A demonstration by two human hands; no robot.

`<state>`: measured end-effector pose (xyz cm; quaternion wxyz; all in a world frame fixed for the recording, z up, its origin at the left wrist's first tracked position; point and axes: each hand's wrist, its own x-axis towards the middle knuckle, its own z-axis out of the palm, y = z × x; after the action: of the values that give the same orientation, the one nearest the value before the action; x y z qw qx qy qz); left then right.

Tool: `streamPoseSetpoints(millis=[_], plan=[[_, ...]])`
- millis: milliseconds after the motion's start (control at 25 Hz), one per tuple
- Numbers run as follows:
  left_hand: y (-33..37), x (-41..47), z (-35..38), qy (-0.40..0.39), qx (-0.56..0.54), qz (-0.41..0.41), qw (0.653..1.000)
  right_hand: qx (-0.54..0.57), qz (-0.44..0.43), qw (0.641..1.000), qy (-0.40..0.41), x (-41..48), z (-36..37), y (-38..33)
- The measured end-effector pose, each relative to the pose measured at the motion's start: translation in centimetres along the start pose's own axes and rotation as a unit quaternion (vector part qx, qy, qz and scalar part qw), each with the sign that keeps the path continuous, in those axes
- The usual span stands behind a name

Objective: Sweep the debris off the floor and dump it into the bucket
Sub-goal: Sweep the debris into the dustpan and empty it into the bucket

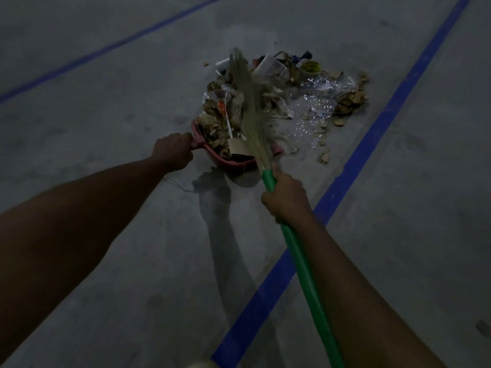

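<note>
Two hands gripping: my left hand [172,152] on the dustpan [233,163] handle, my right hand [285,199] round the broom [308,277].
Debris [321,102] lies beyond the dustpan, mostly rightward; broom points forward across it; bucket unseen.

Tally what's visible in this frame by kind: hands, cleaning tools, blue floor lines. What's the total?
Hands: 2, the left hand and the right hand.
Cleaning tools: 2, the green broom and the red dustpan.
Blue floor lines: 2, the thin line and the wide line.
Total: 6.
</note>
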<state>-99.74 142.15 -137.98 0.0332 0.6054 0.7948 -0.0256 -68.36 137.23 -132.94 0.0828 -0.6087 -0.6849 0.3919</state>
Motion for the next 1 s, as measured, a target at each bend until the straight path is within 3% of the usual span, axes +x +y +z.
streamPoseSetpoints(millis=[120, 240, 440, 640, 1000], plan=[[-0.1, 0.0, 0.1, 0.003, 0.004, -0.001, 1.0, 0.0, -0.045, 0.999, -0.009, -2.7, 2.8, 1.1], [-0.3, 0.3, 0.3, 0.006, 0.001, -0.002, 1.0, 0.052, -0.043, 0.997, 0.038, -5.7, 2.9, 2.5], [0.0, -0.1, 0.1, 0.009, 0.009, 0.005, 1.0, -0.023, -0.029, 0.994, 0.107, 0.8, -1.5, 1.9], [0.2, 0.1, -0.1, 0.016, 0.014, 0.007, 1.0, -0.142, 0.008, 0.99, 0.018, 8.0, -2.2, 1.2], [0.4, 0.8, 0.0, 0.03, 0.003, -0.021, 0.999, -0.265, -0.092, 0.959, -0.031, 11.0, -4.9, 5.7]])
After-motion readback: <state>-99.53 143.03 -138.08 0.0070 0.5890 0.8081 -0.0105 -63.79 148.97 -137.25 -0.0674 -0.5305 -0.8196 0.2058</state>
